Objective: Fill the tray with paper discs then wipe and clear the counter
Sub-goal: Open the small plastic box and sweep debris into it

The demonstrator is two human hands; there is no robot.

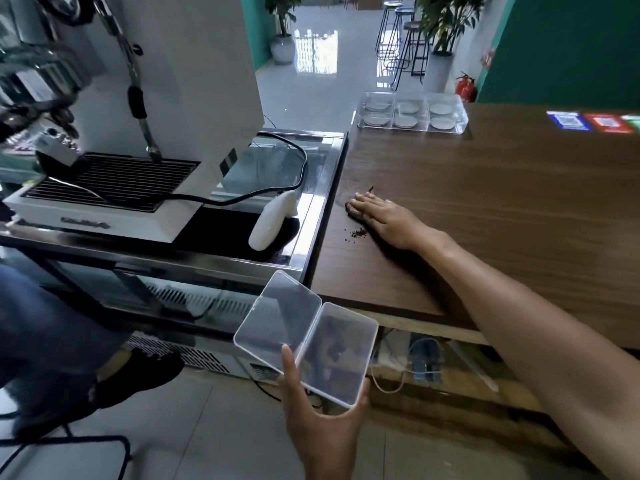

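Near the tabletop's (pixel 485 209) left edge, R hand (pixel 384 220) lies palm-down w/ fingers straight and together, fingertips pressed on the wood at a dark smear; small pile of dark crumbs (pixel 358 233) sits just beside the hand, toward the edge; forearm stretches back across the wood to lower right of view. L hand (pixel 322 420) is below tabletop level, out over the floor, gripping a clear hinged plastic box (pixel 308 337) from beneath; thumb up along one side, fingers curled round the other; box lid hangs open to the left, and a few dark bits show in the base half. Clear tray (pixel 460 114), six compartments, sits at far end of tabletop near its left corner, well apart from both hands; each compartment holds a white paper disc (pixel 406 121), or a stack, can't tell which. Coloured cards or stickers (pixel 601 122) lie at far right of tabletop, blurred. Left of the tabletop stands a steel-framed unit w/ glass panels; on it a white espresso machine (pixel 194 81) w/ steam wand and drip grate, a black cable, and a white handheld gadget (pixel 272 220) lying on a dark mat. Beyond: glossy floor, potted plants, bar stools, red fire extinguisher (pixel 465 87) by a green wall.
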